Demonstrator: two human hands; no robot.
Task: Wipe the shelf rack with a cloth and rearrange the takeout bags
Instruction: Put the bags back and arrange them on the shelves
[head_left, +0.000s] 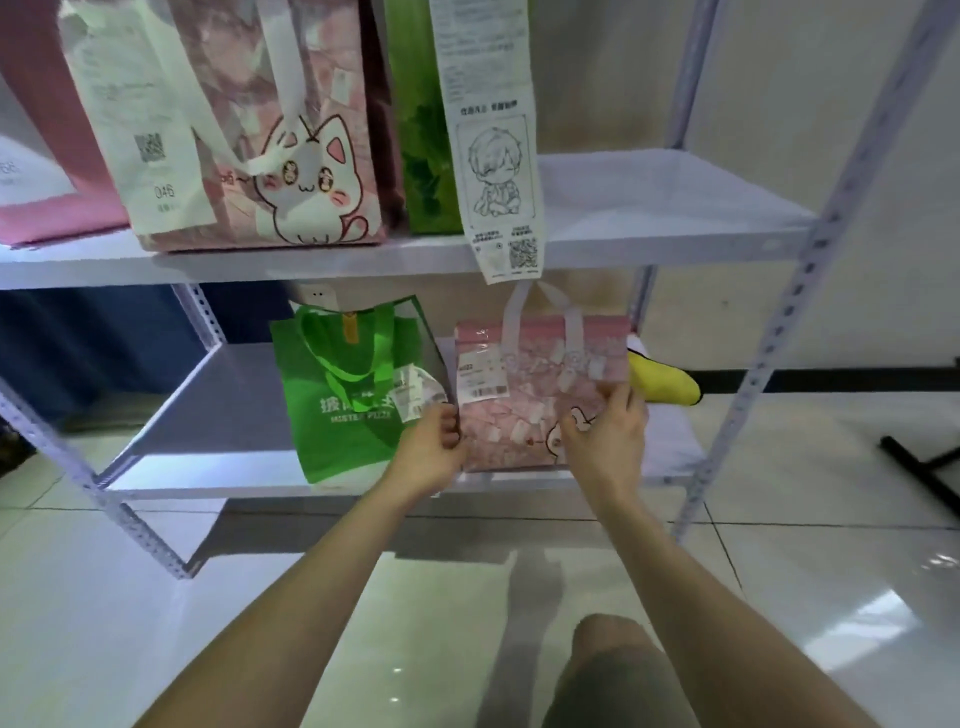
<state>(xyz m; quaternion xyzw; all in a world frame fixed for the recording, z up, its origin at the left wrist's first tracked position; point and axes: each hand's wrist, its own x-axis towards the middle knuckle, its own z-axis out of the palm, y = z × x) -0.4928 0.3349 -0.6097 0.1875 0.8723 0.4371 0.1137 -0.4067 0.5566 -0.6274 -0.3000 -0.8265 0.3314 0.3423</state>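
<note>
The pink bag (524, 395) stands on the lower shelf (208, 415), gripped at both sides: the left hand (434, 452) curls on its left edge and the right hand (605, 441) covers part of its print. A green bag (332, 410) stands just beside it, and a yellow cloth (662, 382) lies half hidden behind. The upper bags (270, 156) are cut off at the top.

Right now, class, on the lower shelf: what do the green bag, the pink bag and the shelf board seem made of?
Green bag: probably non-woven fabric, matte, softly creased.
Pink bag: likely plastic-coated, glossy, catching glints.
Shelf board: seemingly painted metal, smooth, reflecting light.
</note>
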